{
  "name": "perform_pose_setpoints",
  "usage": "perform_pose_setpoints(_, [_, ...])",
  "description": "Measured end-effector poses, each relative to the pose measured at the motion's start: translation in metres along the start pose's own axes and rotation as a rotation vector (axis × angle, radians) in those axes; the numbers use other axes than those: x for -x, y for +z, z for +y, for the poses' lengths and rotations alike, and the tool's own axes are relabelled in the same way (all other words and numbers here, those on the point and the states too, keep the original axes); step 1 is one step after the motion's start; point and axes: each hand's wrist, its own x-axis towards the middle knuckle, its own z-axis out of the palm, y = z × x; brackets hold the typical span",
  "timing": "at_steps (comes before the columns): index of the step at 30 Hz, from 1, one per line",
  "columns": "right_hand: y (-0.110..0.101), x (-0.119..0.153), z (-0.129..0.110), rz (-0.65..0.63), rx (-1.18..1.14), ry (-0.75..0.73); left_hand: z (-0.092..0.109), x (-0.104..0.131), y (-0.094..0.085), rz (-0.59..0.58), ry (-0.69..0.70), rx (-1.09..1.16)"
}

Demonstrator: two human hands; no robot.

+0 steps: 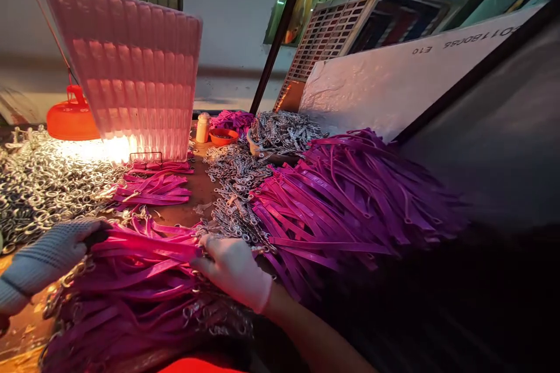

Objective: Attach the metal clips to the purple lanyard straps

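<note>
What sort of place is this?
It looks like a small workshop, perhaps one for making strap goods: great heaps of straps, a mound of metal rings lit by an orange lamp, and a tall plastic crate behind.

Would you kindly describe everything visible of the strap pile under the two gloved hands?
The strap pile is a loose heap of narrow, flat magenta strips, leather-like in look, with silvery fittings at both ends. It lies in the foreground, strips mostly crosswise, brightest on top. The left hand touches its upper left end, the right hand its upper right.
</note>
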Motion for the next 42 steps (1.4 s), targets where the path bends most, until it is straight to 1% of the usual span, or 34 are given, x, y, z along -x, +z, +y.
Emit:
perform_pose_setpoints(1, [-0.007,0.001,0.010,-0.025,-0.084,-0.028,-0.003,0.001,-0.002,0.014,0.005,-0.071])
perform_pose_setpoints(2, [-0.014,-0.002,0.020,-0.046,-0.149,-0.044,-0.003,0.002,0.001,0.033,0.011,-0.122])
perform_pose_setpoints(3, [-0.018,-0.008,0.032,-0.062,-0.180,-0.024,0.000,0.005,0.008,0.070,0.010,-0.121])
perform_pose_setpoints(4, [-0.019,-0.017,0.044,-0.064,-0.175,0.036,0.006,0.007,0.018,0.114,-0.015,-0.040])
perform_pose_setpoints(6, [-0.010,-0.043,0.067,-0.061,-0.063,0.267,0.022,0.008,0.046,0.116,-0.123,0.269])
perform_pose_setpoints(7, [-0.001,-0.057,0.077,-0.065,-0.019,0.350,0.031,0.007,0.060,0.058,-0.211,0.477])
perform_pose_setpoints(9, [0.024,-0.083,0.093,-0.087,0.031,0.449,0.047,0.001,0.085,-0.095,-0.400,0.863])
perform_pose_setpoints(11, [0.050,-0.098,0.103,-0.109,0.045,0.504,0.057,-0.007,0.100,-0.264,-0.550,1.100])
perform_pose_setpoints(13, [0.069,-0.103,0.110,-0.111,0.030,0.539,0.058,-0.011,0.106,-0.367,-0.618,1.202])
perform_pose_setpoints(14, [0.074,-0.103,0.113,-0.100,0.011,0.548,0.057,-0.011,0.107,-0.377,-0.623,1.222])
perform_pose_setpoints(16, [0.077,-0.098,0.118,-0.057,-0.054,0.545,0.051,-0.006,0.108,-0.368,-0.611,1.213])
perform_pose_setpoints(18, [0.070,-0.092,0.121,0.009,-0.150,0.518,0.045,0.001,0.109,-0.357,-0.541,1.171])
perform_pose_setpoints(20, [0.057,-0.086,0.118,0.081,-0.259,0.474,0.043,0.007,0.113,-0.343,-0.426,1.101])
perform_pose_setpoints(22, [0.042,-0.079,0.103,0.130,-0.361,0.421,0.043,0.010,0.119,-0.309,-0.342,0.971])
perform_pose_setpoints(24, [0.029,-0.071,0.079,0.163,-0.499,0.321,0.046,0.010,0.126,-0.265,-0.284,0.787])
perform_pose_setpoints(26, [0.020,-0.063,0.049,0.178,-0.625,0.179,0.049,0.009,0.132,-0.232,-0.194,0.627])
perform_pose_setpoints(27, [0.017,-0.059,0.033,0.171,-0.649,0.114,0.051,0.009,0.135,-0.217,-0.134,0.565])
perform_pose_setpoints(29, [0.014,-0.054,0.007,0.124,-0.620,0.025,0.053,0.009,0.138,-0.181,-0.017,0.458])
perform_pose_setpoints(31, [0.014,-0.050,-0.010,0.086,-0.574,-0.015,0.057,0.010,0.140,-0.143,0.066,0.385])
perform_pose_setpoints(32, [0.015,-0.049,-0.015,0.088,-0.569,-0.024,0.060,0.012,0.140,-0.144,0.088,0.382])
perform_pose_setpoints(34, [0.016,-0.047,-0.020,0.135,-0.600,-0.005,0.065,0.016,0.139,-0.163,0.070,0.446])
perform_pose_setpoints(36, [0.017,-0.043,-0.023,0.203,-0.660,0.043,0.070,0.022,0.137,-0.185,-0.025,0.554])
perform_pose_setpoints(38, [0.017,-0.038,-0.025,0.253,-0.713,0.091,0.071,0.028,0.137,-0.177,-0.115,0.657])
perform_pose_setpoints(42, [0.016,-0.030,-0.025,0.252,-0.704,0.101,0.064,0.034,0.136,-0.185,-0.178,0.876])
